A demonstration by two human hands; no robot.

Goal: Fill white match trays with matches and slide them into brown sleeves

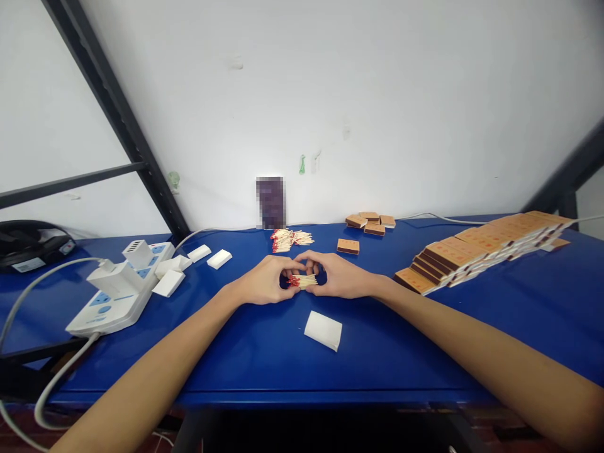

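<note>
Both my hands meet around a bundle of red-tipped matches [303, 281] in the middle of the blue table. My left hand [270, 280] curls its thumb and fingers at the red heads. At the bare wooden ends, my right hand [343, 275] is curled the same way. Nearer to me lies a small white matchbox tray [323, 330]; whether its hollow faces down I cannot tell. Beyond my hands a loose heap of matches [285, 240] rests near the wall. One orange-brown matchbox [348, 246] lies to the right of that heap.
Several matchboxes [370, 221] are piled by the wall, and long stacked rows of matchboxes [465, 251] stand at right. At left are a white power strip [127, 292] with plugs, and several white trays [219, 258]. A pixelated dark object [271, 202] leans on the wall.
</note>
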